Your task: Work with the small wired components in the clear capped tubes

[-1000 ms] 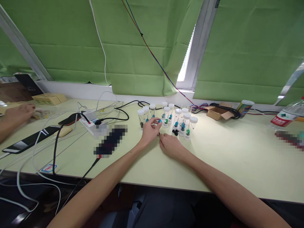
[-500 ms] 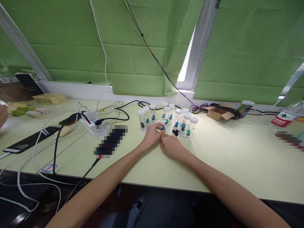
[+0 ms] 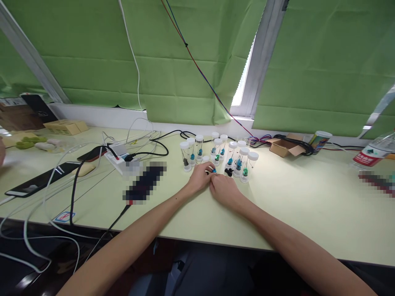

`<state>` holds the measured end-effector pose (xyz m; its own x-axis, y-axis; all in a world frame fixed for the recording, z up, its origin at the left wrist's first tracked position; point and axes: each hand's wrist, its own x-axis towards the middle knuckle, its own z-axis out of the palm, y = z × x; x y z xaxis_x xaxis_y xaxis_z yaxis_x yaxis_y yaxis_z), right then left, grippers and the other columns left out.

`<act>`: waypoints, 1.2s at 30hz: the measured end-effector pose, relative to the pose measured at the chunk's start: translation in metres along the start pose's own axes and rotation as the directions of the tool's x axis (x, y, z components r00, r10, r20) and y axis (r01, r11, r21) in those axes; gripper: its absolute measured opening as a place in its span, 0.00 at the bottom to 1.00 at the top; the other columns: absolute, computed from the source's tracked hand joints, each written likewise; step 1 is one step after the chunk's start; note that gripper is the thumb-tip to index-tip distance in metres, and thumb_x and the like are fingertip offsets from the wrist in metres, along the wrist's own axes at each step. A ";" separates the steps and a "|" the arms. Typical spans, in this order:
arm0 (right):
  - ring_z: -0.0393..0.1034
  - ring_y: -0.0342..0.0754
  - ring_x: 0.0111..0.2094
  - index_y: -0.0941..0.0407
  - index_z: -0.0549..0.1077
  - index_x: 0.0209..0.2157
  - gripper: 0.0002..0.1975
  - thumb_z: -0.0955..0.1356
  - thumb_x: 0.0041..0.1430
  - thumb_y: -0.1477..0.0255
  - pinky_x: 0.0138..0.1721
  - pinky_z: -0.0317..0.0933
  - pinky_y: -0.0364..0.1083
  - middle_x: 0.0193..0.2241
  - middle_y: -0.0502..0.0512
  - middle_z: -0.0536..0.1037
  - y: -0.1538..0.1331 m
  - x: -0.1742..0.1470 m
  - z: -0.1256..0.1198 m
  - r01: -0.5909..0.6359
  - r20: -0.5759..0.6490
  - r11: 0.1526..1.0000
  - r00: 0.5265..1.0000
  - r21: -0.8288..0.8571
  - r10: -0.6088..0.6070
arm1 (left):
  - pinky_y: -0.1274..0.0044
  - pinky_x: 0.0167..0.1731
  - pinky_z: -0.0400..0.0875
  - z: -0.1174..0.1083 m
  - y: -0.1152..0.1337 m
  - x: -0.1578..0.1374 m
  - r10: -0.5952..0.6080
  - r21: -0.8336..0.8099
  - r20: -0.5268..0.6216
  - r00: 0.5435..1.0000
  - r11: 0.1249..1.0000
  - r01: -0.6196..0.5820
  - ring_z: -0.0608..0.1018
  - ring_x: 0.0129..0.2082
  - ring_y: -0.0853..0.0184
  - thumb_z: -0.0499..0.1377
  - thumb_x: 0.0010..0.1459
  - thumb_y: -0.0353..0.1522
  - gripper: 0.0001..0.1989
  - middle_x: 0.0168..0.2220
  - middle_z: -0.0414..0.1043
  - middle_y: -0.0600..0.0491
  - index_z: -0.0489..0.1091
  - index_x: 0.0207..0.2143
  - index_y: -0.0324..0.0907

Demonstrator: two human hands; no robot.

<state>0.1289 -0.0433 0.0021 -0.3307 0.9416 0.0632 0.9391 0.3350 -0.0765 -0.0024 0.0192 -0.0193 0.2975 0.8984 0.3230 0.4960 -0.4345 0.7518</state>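
My left hand (image 3: 200, 176) is closed in a pinch, and a small shiny blue piece (image 3: 214, 170) shows at its fingertips. Right beside it, my right hand (image 3: 225, 189) is curled with its fingers against the left fingertips; whatever it grips is hidden. Just beyond the hands stand several clear tubes with white caps (image 3: 253, 156), holding blue, green or dark parts on thin stems. A few small black pieces (image 3: 228, 172) lie on the table between the right hand and the tubes. A white cap (image 3: 205, 158) shows behind my left hand.
To the left are a pixelated dark device (image 3: 145, 183), a white power strip (image 3: 119, 160), phones and tangled cables. An open cardboard box (image 3: 285, 148), a canister (image 3: 321, 140) and a bottle (image 3: 370, 156) stand to the right. Part of another person's hand (image 3: 1, 152) shows at the far left edge.
Both hands stay together at the same spot with small finger movements. The left fingers have shifted slightly, and a white cap behind them has come into view. The camera view has moved slightly.
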 end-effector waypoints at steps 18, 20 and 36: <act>0.77 0.57 0.40 0.62 0.73 0.45 0.15 0.58 0.67 0.75 0.36 0.63 0.49 0.41 0.65 0.79 0.001 0.000 0.000 -0.008 -0.007 0.999 1.000 0.033 0.008 | 0.76 0.28 0.67 0.001 -0.003 -0.001 0.027 0.088 0.020 0.999 0.996 -0.029 0.74 0.30 0.66 0.56 0.47 0.26 0.11 0.38 0.79 0.50 0.75 0.33 0.42; 0.77 0.57 0.40 0.62 0.73 0.45 0.15 0.58 0.67 0.75 0.36 0.62 0.48 0.41 0.65 0.79 0.002 0.000 0.002 -0.001 -0.017 0.999 1.000 0.033 0.002 | 0.76 0.28 0.67 0.000 -0.002 -0.001 0.022 0.095 0.019 1.000 0.995 -0.024 0.74 0.30 0.66 0.56 0.47 0.26 0.11 0.39 0.79 0.51 0.75 0.33 0.42; 0.76 0.53 0.37 0.59 0.73 0.41 0.14 0.57 0.70 0.73 0.33 0.57 0.45 0.37 0.61 0.78 0.001 0.001 -0.002 -0.008 -0.109 0.999 0.994 0.044 0.013 | 0.72 0.39 0.70 -0.034 0.027 0.001 0.287 0.283 -0.170 0.943 0.931 -0.232 0.72 0.26 0.68 0.54 0.60 0.33 0.10 0.41 0.77 0.49 0.75 0.40 0.44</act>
<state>0.1294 -0.0422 0.0045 -0.3068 0.9364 0.1701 0.9367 0.3288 -0.1206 -0.0165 0.0104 0.0209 0.2840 0.7330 0.6181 0.6233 -0.6310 0.4620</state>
